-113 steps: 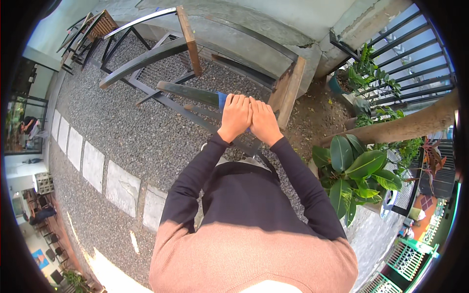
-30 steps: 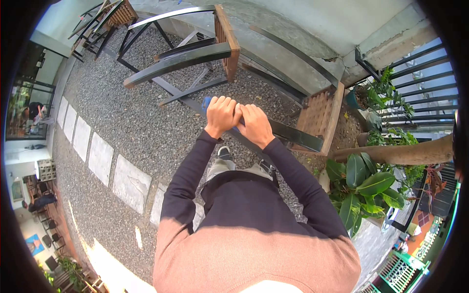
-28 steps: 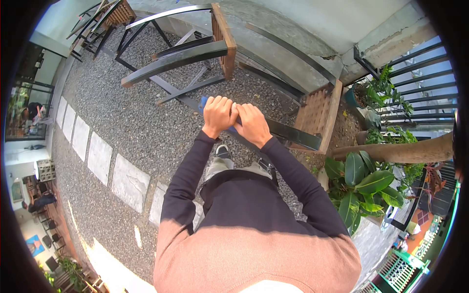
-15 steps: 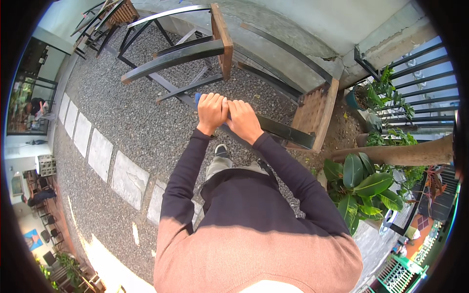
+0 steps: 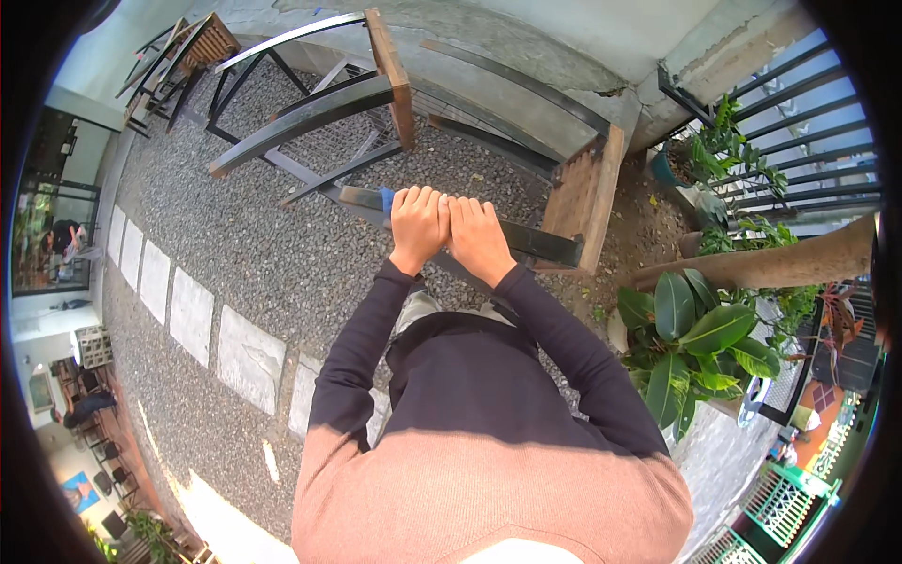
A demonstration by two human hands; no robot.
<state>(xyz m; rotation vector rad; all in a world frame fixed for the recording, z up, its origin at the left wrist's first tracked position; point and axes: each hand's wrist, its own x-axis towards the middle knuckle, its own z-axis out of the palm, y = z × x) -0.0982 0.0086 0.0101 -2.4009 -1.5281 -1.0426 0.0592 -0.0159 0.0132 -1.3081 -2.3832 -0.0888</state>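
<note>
A small table or stool with a wooden top and dark legs lies on its side in front of me. My left hand is closed around one of its legs, over a piece of blue material that looks like cloth. Most of that material is hidden under the fingers. Right beside it, thumbs close together, my right hand is wrapped over the same leg. The leg's bare end sticks out to the left of the blue material.
Another overturned piece with dark legs lies farther off, and more furniture stands at the far left. Grey gravel covers the ground, crossed by stone slabs. To my right are a leafy plant and a trunk.
Both hands have slid along the leg toward the wooden top, with the blue material. More of the leg's end now shows. The whole view has shifted slightly.
</note>
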